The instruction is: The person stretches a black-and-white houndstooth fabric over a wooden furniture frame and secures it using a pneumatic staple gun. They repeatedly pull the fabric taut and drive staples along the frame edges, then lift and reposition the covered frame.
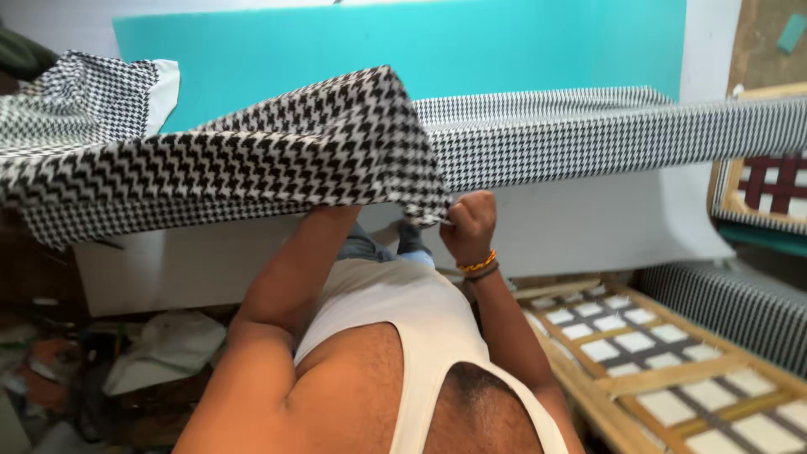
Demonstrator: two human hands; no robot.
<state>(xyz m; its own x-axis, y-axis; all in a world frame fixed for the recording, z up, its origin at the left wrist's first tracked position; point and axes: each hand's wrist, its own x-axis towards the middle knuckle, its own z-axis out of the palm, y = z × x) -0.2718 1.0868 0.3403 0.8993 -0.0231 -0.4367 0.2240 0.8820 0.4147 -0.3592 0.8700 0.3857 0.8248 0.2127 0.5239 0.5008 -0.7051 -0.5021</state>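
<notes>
Your right hand [471, 225], at centre frame, is clenched on the lower edge of the black-and-white houndstooth upholstery fabric [252, 168], pinching a corner of it just below the fold. Your left hand is hidden: the left forearm [294, 269] rises under the lifted flap of cloth, so whether that hand grips or merely props the cloth cannot be told. The fabric runs from the upper left of the frame across to the right edge, draped over a long white foam slab [588, 223]; a turquoise foam sheet [420, 50] stands behind it along the top. At lower right lies a wooden seat frame with dark webbing and pale padding squares [656, 353]; a second houndstooth-covered piece [740, 307] sits beside it. Scraps and litter [160, 353] fill the lower left.

Risk, as a judgement: with only one corner visibly pinched, an uneven pull could skew the weave against the slab's edge, or let the raised flap slide off to the left. The loose cloth could also snag the frame below.
</notes>
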